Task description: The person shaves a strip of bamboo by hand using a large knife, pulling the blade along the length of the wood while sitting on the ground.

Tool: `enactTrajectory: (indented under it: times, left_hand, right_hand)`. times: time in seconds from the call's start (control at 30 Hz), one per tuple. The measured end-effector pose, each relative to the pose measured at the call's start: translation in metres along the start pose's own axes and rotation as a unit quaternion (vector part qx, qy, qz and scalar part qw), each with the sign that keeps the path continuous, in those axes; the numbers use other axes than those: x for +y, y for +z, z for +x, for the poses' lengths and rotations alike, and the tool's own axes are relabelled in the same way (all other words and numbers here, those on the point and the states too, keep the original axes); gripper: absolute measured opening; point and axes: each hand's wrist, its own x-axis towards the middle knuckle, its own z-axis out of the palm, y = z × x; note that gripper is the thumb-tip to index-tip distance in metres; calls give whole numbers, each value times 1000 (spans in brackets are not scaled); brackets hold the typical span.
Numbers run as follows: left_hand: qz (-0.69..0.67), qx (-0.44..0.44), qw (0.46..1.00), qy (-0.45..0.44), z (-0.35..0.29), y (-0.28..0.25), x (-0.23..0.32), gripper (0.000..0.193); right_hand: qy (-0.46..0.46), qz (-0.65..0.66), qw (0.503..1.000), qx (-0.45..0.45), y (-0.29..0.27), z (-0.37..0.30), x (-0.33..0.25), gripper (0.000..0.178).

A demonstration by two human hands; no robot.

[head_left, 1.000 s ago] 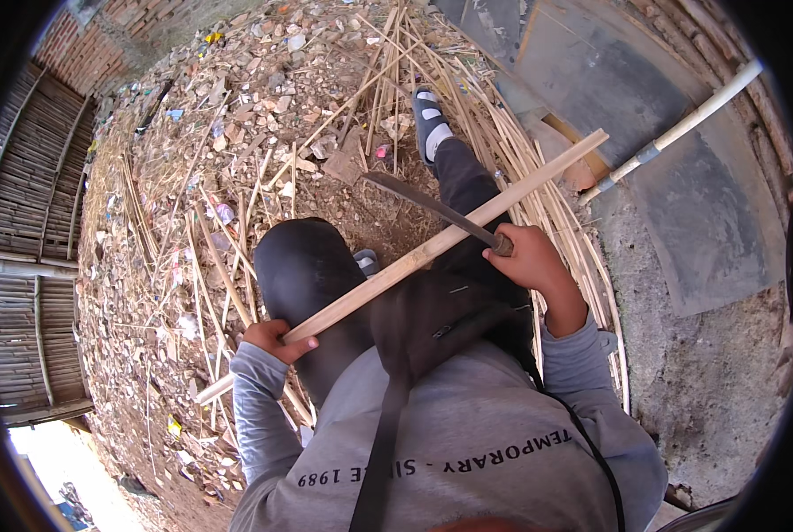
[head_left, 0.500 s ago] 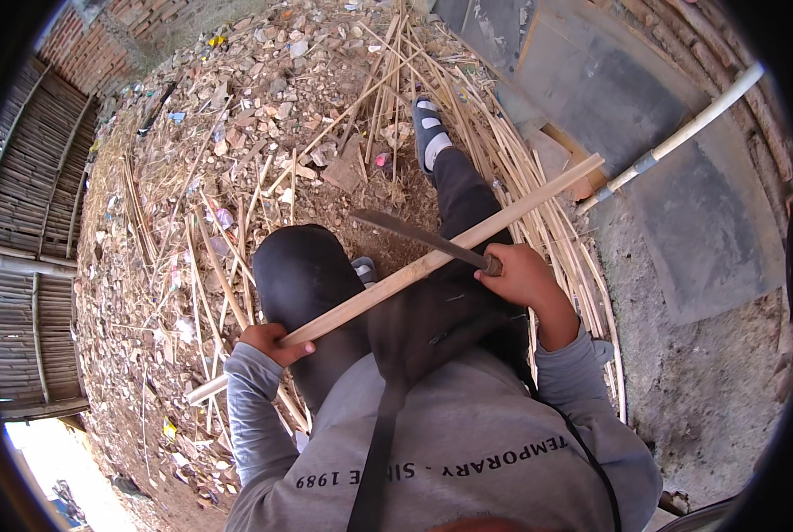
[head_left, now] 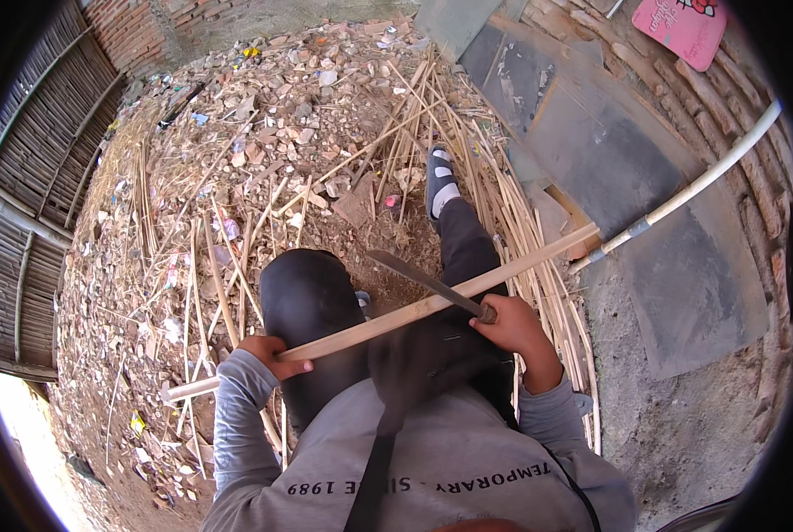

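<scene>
A long pale bamboo strip lies slantwise across my thighs, its right end higher in the view than its left. Near its left end my left hand is closed round it, with the thumb along the near side. My right hand grips the handle of a machete, whose dark blade points up and to the left. The blade crosses over the strip just left of my right hand; whether its edge touches the wood I cannot tell.
Several bamboo strips lie in a bundle beside my right leg. More sticks are scattered on the rubble at left. Dark flat sheets and a white pole are at right. A bamboo wall stands at far left.
The view has shifted, so the surroundings sit lower and a pink board appears at upper right. Both hands keep their holds; the strip looks slightly less steep.
</scene>
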Motion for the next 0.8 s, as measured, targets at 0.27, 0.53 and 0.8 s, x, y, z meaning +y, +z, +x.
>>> enactTrajectory:
  times: [0.27,0.53,0.8]
  left_hand:
    - [12,8,1000,5,1,6,-6,89]
    - [31,-13,999,5,-4,-4,3,85]
    - [23,-12,1000,13,-4,0,1,85]
  right_hand:
    - [45,20,996,69,-7,6,8,32]
    - [-10,-10,1000,-15,3,0,-2,31]
    - [28,29,996,84,-4,7,8,31]
